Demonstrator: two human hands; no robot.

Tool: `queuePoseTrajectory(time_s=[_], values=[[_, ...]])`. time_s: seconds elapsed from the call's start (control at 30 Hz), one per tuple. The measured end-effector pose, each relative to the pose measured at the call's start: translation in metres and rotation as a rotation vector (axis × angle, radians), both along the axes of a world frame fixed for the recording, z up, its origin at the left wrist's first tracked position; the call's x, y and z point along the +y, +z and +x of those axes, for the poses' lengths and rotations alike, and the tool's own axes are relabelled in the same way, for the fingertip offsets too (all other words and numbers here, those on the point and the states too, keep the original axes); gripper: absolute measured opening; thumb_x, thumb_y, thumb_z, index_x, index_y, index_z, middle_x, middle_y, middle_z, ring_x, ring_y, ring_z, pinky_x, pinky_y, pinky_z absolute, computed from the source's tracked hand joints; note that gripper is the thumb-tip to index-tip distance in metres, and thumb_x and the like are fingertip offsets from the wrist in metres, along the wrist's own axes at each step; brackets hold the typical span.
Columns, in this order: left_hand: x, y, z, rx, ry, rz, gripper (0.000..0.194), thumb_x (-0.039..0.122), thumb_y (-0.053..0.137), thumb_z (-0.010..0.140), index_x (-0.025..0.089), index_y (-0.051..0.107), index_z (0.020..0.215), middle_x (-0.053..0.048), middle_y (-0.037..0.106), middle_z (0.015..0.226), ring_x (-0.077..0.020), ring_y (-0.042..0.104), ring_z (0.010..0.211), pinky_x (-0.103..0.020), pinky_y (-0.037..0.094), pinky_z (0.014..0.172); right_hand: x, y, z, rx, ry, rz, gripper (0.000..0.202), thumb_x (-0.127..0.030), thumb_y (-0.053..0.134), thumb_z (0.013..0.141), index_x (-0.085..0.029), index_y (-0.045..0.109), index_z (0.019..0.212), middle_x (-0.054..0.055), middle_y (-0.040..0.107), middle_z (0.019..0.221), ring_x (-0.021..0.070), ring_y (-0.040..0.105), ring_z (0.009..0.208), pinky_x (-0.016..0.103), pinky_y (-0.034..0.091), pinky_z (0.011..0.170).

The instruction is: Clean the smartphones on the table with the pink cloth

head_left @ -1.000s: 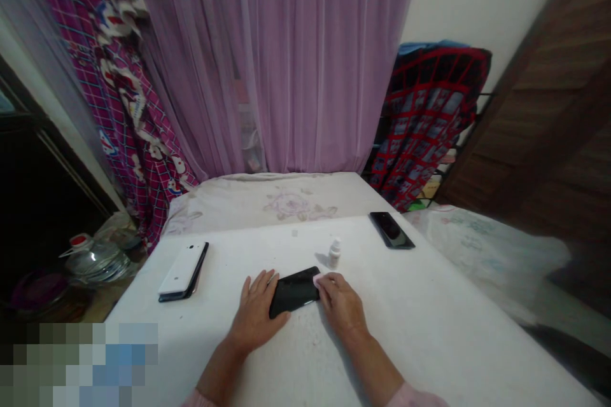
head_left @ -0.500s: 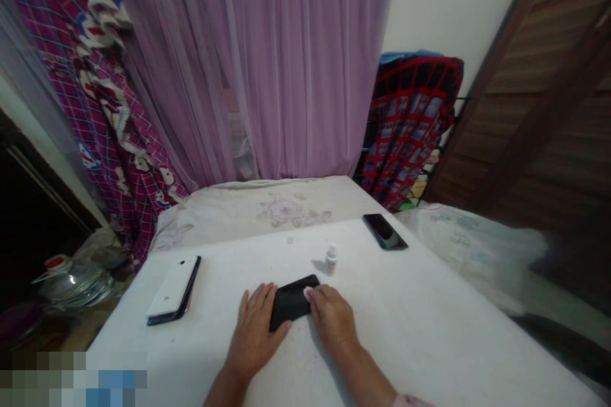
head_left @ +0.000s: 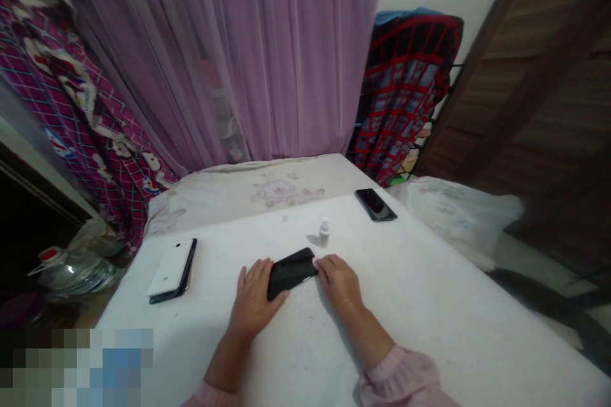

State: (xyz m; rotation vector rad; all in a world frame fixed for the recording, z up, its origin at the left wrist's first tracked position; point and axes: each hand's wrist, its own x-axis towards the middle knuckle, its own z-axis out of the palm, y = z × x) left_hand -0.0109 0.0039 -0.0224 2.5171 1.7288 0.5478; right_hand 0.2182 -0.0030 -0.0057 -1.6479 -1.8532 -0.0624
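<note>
A black phone (head_left: 292, 272) lies flat on the white-covered table. My left hand (head_left: 255, 296) grips its left end, with the thumb along the near edge and the fingers at the far side. At the phone's right end, my right hand (head_left: 340, 280) pinches a small pale pink wad (head_left: 316, 262) against the right edge; most of the wad is hidden by the fingers. Just beyond the phone stands a small white bottle (head_left: 324, 233) with its cap on, upright.
On the left lies a white phone (head_left: 170, 268) stacked on a dark one. Another black phone (head_left: 375, 205) rests at the far right of the table (head_left: 296, 356). A large water bottle (head_left: 71, 273) is beyond the left edge, and a plastic bag (head_left: 458, 210) beyond the right.
My right hand has slid the wad from the phone's upper surface to its right edge. The left hand keeps its hold. The whole view has shifted slightly.
</note>
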Motion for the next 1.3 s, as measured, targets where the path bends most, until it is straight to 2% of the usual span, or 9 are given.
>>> queuePoseTrajectory(time_s=[0.17, 0.23, 0.5, 0.77, 0.83, 0.97, 1.03, 1.23, 1.3], values=[[0.000, 0.002, 0.001, -0.003, -0.008, 0.015, 0.061, 0.042, 0.056, 0.084, 0.019, 0.041, 0.139, -0.012, 0.052, 0.141, -0.0295, 0.042, 0.135, -0.054, 0.022, 0.114, -0.010, -0.002, -0.039, -0.051, 0.221, 0.052, 0.018, -0.019, 0.054, 0.092, -0.023, 0.072, 0.093, 0.004, 0.069, 0.086, 0.0141, 0.061, 0.078, 0.022, 0.046, 0.070], [0.000, 0.002, 0.000, -0.001, -0.010, 0.019, 0.062, 0.042, 0.056, 0.084, 0.019, 0.041, 0.139, -0.012, 0.052, 0.141, -0.0296, 0.042, 0.134, -0.055, 0.023, 0.114, -0.012, -0.002, -0.045, -0.045, 0.253, 0.051, 0.018, -0.018, 0.055, 0.091, -0.023, 0.072, 0.094, 0.004, 0.068, 0.085, 0.0142, 0.061, 0.078, 0.022, 0.047, 0.070], [0.001, 0.000, -0.001, -0.019, -0.044, 0.051, 0.063, 0.044, 0.056, 0.084, 0.016, 0.043, 0.138, -0.014, 0.054, 0.139, -0.0319, 0.045, 0.132, -0.057, 0.024, 0.113, -0.003, -0.004, -0.005, 0.009, 0.048, 0.032, 0.021, -0.019, 0.052, 0.092, -0.022, 0.072, 0.090, 0.003, 0.067, 0.082, 0.0139, 0.061, 0.074, 0.022, 0.045, 0.067], [0.000, -0.003, -0.002, -0.015, -0.064, 0.116, 0.064, 0.039, 0.057, 0.081, 0.015, 0.043, 0.138, -0.016, 0.054, 0.138, -0.0325, 0.047, 0.131, -0.055, 0.024, 0.113, -0.014, -0.002, -0.042, -0.042, 0.260, 0.078, 0.019, -0.020, 0.053, 0.093, -0.022, 0.072, 0.096, 0.004, 0.068, 0.086, 0.0144, 0.060, 0.076, 0.023, 0.046, 0.069], [-0.001, -0.003, -0.002, -0.014, -0.062, 0.107, 0.064, 0.040, 0.057, 0.082, 0.015, 0.042, 0.139, -0.016, 0.054, 0.139, -0.0319, 0.046, 0.131, -0.055, 0.023, 0.114, -0.011, -0.002, -0.033, -0.025, 0.222, 0.060, 0.020, -0.020, 0.052, 0.093, -0.022, 0.072, 0.093, 0.003, 0.068, 0.085, 0.0139, 0.060, 0.076, 0.022, 0.046, 0.069], [-0.001, -0.002, -0.002, -0.017, -0.046, 0.067, 0.065, 0.040, 0.058, 0.081, 0.016, 0.041, 0.139, -0.015, 0.053, 0.139, -0.0316, 0.045, 0.132, -0.055, 0.022, 0.115, -0.001, -0.001, -0.003, 0.003, 0.051, 0.002, 0.021, -0.020, 0.052, 0.092, -0.022, 0.073, 0.090, 0.003, 0.068, 0.084, 0.0136, 0.061, 0.075, 0.022, 0.046, 0.068], [0.000, -0.002, -0.001, -0.021, -0.041, 0.058, 0.065, 0.040, 0.058, 0.081, 0.017, 0.042, 0.139, -0.014, 0.053, 0.140, -0.0319, 0.045, 0.133, -0.055, 0.022, 0.115, -0.001, 0.000, -0.001, -0.017, 0.017, -0.004, 0.021, -0.020, 0.052, 0.092, -0.022, 0.073, 0.091, 0.004, 0.068, 0.085, 0.0141, 0.061, 0.075, 0.022, 0.046, 0.068], [0.000, -0.002, -0.002, -0.027, -0.049, 0.065, 0.065, 0.038, 0.058, 0.080, 0.019, 0.042, 0.139, -0.014, 0.054, 0.139, -0.0319, 0.046, 0.132, -0.055, 0.023, 0.114, -0.013, 0.003, -0.042, -0.105, 0.235, 0.029, 0.021, -0.019, 0.052, 0.093, -0.023, 0.072, 0.093, 0.004, 0.068, 0.085, 0.0142, 0.061, 0.076, 0.022, 0.046, 0.066], [0.000, -0.002, -0.002, -0.025, -0.051, 0.061, 0.064, 0.038, 0.059, 0.080, 0.018, 0.042, 0.139, -0.014, 0.053, 0.140, -0.0318, 0.045, 0.132, -0.055, 0.024, 0.114, -0.012, 0.004, -0.043, -0.099, 0.242, 0.019, 0.020, -0.019, 0.052, 0.093, -0.023, 0.072, 0.092, 0.004, 0.068, 0.085, 0.0140, 0.060, 0.076, 0.022, 0.045, 0.067]])
